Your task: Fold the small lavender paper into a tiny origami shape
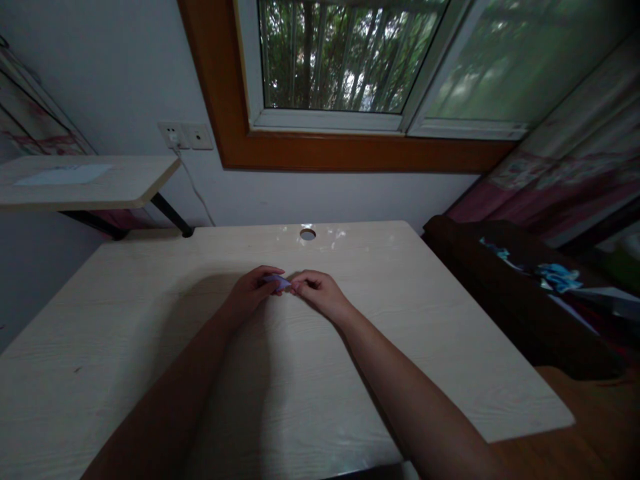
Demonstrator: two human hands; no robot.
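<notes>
Just above the pale wood-grain desk (320,373), a small piece of purple paper (280,281) is held between both hands. It looks folded to a narrow point on its right side. My left hand (254,287) is closed on its left part, thumb in front and fingers behind. My right hand (319,289) pinches the tip at the right with thumb and forefinger. Part of the paper is hidden by the left fingers.
A round cable hole (307,235) sits near the desk's back edge. At the left, a raised shelf (100,193) stands on black legs, with a white sheet (65,175) on top. A dark object (375,472) shows at the front edge. Right of the desk is a brown sofa (475,267).
</notes>
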